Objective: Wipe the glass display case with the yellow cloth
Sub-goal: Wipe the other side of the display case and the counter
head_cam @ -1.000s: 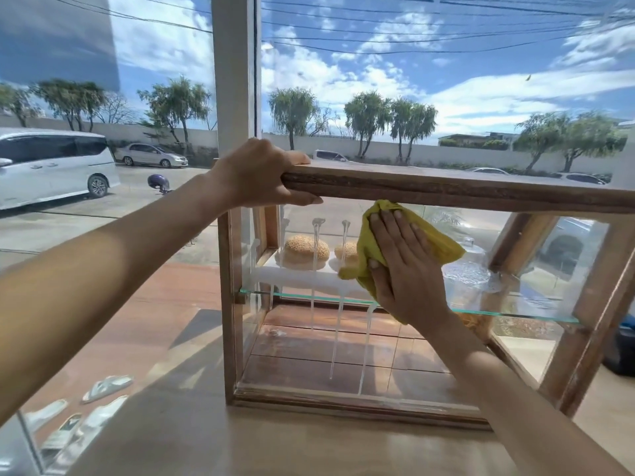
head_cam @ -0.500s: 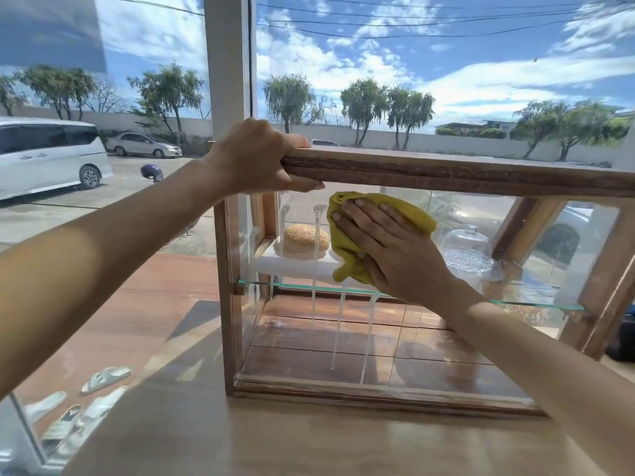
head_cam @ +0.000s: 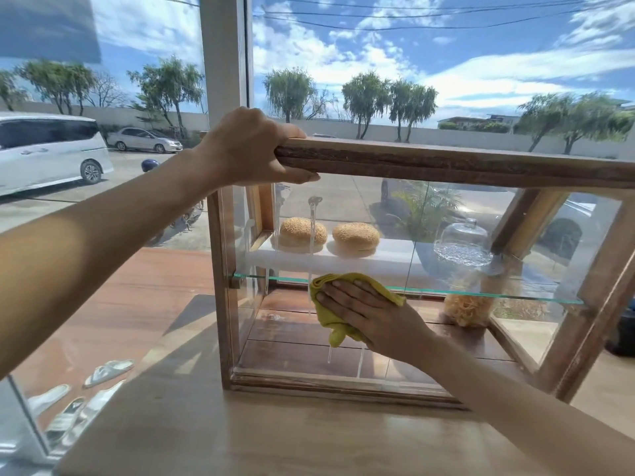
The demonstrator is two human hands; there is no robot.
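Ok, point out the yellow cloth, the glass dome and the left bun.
yellow cloth (head_cam: 331,324): head view, bunched lower fold.
glass dome (head_cam: 464,237): head view, clear side.
left bun (head_cam: 302,231): head view, seeded top.

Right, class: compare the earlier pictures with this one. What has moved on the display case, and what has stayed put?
The right hand has slid the yellow cloth down the front glass, from beside the buns to below the glass shelf, uncovering both buns. The left hand still grips the display case's wooden top rail; the glass dome and case have not moved.
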